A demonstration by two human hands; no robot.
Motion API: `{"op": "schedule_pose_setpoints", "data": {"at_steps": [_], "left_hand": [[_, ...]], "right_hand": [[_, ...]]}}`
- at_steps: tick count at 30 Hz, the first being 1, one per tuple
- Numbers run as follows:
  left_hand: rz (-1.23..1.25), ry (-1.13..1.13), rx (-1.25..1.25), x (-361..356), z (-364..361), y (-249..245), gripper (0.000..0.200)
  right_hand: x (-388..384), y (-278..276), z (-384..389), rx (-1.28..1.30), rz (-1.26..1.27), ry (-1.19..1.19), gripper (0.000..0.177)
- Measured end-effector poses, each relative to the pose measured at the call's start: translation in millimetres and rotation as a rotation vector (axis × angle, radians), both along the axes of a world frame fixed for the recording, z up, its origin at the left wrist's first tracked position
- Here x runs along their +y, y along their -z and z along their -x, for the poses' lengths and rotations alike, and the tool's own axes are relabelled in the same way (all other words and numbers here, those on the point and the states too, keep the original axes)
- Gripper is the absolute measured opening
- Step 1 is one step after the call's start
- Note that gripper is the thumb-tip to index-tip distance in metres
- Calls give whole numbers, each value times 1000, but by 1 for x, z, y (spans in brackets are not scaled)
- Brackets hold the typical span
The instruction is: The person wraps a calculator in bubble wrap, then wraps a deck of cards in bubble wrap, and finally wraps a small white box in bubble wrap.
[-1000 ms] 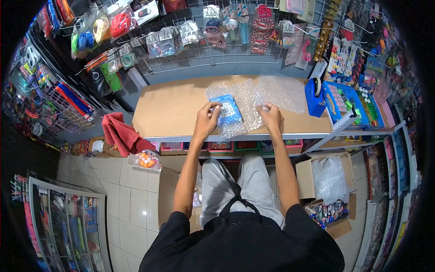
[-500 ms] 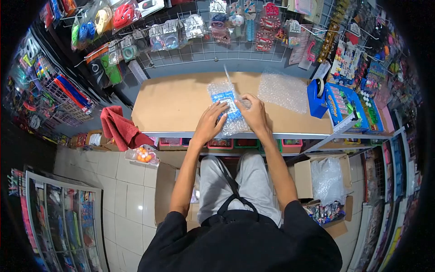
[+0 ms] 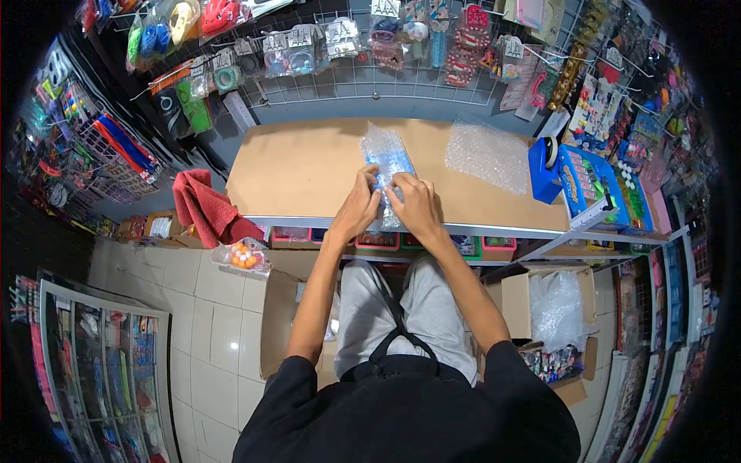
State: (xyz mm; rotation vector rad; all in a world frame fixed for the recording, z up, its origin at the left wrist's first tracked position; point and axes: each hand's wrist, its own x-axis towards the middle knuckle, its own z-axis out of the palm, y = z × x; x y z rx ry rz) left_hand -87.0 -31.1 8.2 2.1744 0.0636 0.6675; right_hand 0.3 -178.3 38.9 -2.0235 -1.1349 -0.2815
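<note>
A blue-and-white item lies on the tabletop, covered by a layer of bubble wrap; its kind cannot be made out through the wrap. My left hand grips the wrap's left edge with curled fingers. On the opposite edge, my right hand has its fingers bent and closed on the wrap. Both hands sit close together near the front of the table, with the wrap running between them and extending beyond toward the wall.
On the brown tabletop, another bubble wrap sheet lies right, beside a blue tape dispenser. A red cloth hangs at the left end. An open cardboard box with bubble wrap stands on the floor right.
The bubble wrap has been folded over the blue item, making a narrower bundle. My right hand has moved down and left, and my left hand has come to the bundle's left edge.
</note>
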Motion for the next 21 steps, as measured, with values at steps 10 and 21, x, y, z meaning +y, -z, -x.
{"op": "schedule_pose_setpoints", "data": {"at_steps": [10, 21], "left_hand": [[-304, 130, -50, 6, 11, -17, 67], [-534, 261, -22, 15, 34, -19, 56]], "right_hand": [[-34, 4, -12, -224, 235, -300, 67], [-54, 8, -29, -227, 310, -481, 88]]}}
